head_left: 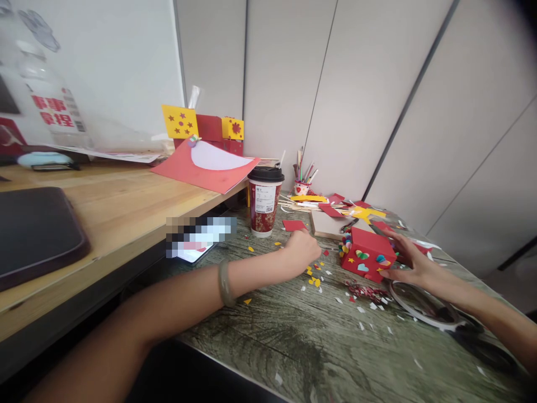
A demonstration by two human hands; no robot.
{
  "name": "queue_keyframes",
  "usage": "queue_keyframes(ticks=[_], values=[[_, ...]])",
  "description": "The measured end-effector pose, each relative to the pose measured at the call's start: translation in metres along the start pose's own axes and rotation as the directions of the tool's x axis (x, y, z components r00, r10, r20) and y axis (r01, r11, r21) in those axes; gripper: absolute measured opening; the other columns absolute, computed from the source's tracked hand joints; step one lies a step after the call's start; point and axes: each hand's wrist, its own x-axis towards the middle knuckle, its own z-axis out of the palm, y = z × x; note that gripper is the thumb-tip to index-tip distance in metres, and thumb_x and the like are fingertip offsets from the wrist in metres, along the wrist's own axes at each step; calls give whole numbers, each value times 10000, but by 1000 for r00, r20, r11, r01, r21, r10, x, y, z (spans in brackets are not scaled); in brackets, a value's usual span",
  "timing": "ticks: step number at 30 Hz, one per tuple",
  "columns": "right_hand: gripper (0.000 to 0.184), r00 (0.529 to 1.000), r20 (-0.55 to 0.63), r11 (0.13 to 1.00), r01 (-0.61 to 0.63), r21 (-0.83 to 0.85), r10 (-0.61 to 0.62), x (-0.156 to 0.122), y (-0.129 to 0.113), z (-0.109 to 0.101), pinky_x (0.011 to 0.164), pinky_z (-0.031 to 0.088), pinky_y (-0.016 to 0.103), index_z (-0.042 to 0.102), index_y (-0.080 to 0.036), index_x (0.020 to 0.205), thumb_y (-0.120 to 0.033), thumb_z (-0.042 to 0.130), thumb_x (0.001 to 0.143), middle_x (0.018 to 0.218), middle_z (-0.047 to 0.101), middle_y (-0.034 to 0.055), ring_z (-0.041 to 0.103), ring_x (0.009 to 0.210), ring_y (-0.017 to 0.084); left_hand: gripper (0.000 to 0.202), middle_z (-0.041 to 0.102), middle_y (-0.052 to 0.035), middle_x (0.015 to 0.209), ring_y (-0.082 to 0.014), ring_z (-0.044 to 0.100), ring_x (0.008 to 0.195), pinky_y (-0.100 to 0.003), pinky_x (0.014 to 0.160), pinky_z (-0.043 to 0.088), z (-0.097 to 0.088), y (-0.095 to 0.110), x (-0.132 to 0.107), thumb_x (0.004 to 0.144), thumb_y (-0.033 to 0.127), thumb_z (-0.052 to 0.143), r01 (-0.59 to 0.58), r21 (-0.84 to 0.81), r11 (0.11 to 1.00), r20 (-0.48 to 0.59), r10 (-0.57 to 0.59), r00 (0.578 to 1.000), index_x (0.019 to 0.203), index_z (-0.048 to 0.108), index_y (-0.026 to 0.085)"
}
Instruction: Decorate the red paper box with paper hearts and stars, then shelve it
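A red paper box [371, 247] stands on the dark wood-grain table, decorated with stars, hearts and colourful layered shapes. My right hand [408, 262] grips its right side, thumb near the front edge and fingers around the back. To the left of the box, my left hand [300, 252] is closed with the fingers curled down over the table; whatever they hold, if anything, is hidden. Small yellow paper pieces [314, 282] lie just below that hand. Behind it is a flat red paper piece [294, 225].
A lidded paper cup [264, 207] stands behind my left forearm. A lit phone [201, 240] lies under the wooden shelf's edge [126, 240]. Scissors or tape-like white ring [423, 305] sits below my right hand. Red shreds [366, 292], wooden sticks [296, 205] and a pen pot [302, 187] are around.
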Motion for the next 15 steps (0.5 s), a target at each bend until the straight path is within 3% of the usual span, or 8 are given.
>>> queue_keyframes(ticks=[9, 15], values=[[876, 1000, 2, 1000, 16, 12, -16, 2, 5, 0, 1071, 236, 409, 142, -337, 1366, -538, 641, 676, 1463, 155, 17, 191, 1318, 261, 144, 681, -178, 791, -236, 619, 812, -267, 592, 413, -1, 1, -1, 775, 66, 557, 30, -19, 999, 4, -30, 1000, 810, 694, 95], [897, 1000, -12, 1000, 17, 16, -17, 1, -3, 1, 1063, 264, 398, 187, -271, 1345, -567, 651, 637, 1450, 190, 73, 217, 1306, 288, 150, 674, -202, 771, -254, 624, 809, -285, 594, 436, -3, 0, -3, 744, 28, 560, 22, -65, 998, -15, -23, 1000, 807, 691, 68]])
